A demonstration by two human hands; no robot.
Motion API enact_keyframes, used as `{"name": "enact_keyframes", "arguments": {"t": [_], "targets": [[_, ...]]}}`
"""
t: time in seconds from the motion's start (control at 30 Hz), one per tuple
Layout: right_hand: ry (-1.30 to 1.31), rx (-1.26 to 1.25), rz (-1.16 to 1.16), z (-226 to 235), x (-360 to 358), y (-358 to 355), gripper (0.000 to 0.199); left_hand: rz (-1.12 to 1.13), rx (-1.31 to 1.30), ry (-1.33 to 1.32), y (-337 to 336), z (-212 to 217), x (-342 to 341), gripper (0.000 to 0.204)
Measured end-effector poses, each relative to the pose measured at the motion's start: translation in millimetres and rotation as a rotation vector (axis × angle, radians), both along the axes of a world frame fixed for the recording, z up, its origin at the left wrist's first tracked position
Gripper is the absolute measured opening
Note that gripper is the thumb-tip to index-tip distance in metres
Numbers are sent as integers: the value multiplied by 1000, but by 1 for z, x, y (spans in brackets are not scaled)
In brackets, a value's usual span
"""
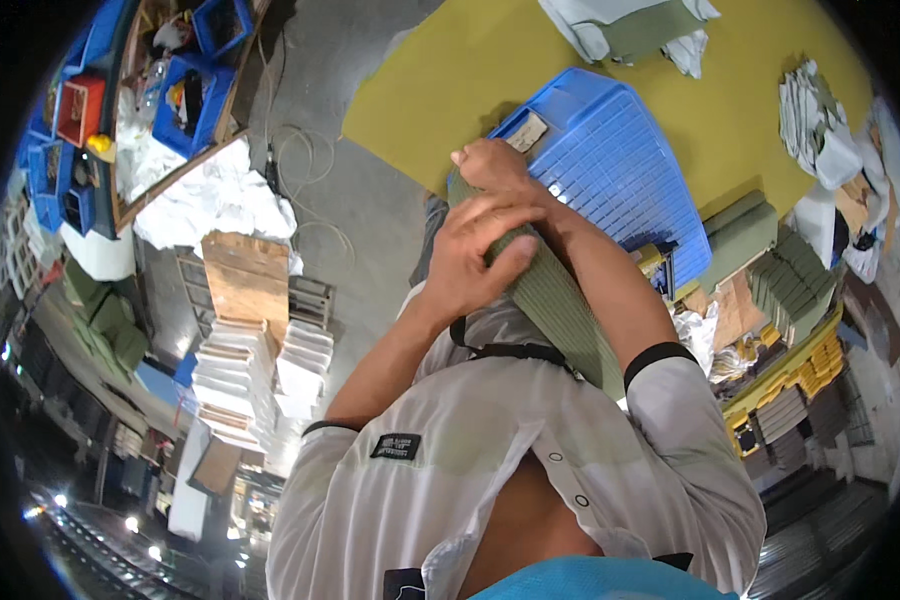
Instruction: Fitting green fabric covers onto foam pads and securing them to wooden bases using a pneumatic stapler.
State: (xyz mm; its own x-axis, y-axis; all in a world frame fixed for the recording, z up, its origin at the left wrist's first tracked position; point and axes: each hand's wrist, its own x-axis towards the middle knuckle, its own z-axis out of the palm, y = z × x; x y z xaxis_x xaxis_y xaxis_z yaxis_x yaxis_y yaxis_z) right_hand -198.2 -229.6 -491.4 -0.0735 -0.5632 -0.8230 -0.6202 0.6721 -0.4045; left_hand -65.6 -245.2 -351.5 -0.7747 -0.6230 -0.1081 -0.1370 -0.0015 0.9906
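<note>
A long green ribbed fabric-covered pad (pixel 567 308) slants from beside my waist up toward the table. Over its upper edge curls my left hand (pixel 475 250), with the thumb pressed on the near side. Farther along, at the pad's far end, my right hand (pixel 497 168) is closed on the edge. Its fingertips are partly hidden. Just right of my right hand lies a blue plastic crate (pixel 620 150) with a grid pattern, on the yellow-green table (pixel 420 100). My right forearm crosses in front of the crate and of part of the pad.
Green fabric pieces (pixel 650 32) with white sheeting lie at the table's far side. Stacked green pads (pixel 795 280) stand at right. At left are blue bins (pixel 192 105), a red bin (pixel 78 108), and stacked white-edged panels (pixel 232 375). A cable (pixel 315 180) loops on the floor.
</note>
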Motion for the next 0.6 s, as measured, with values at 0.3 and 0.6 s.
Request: {"name": "enact_keyframes", "arguments": {"t": [0.3, 0.6], "targets": [[-347, -553, -789, 74, -66, 118, 22, -38, 359, -7, 12, -33, 4, 40], [195, -422, -1680, 236, -1, 431, 40, -272, 545, 56, 3, -76, 12, 43]]}}
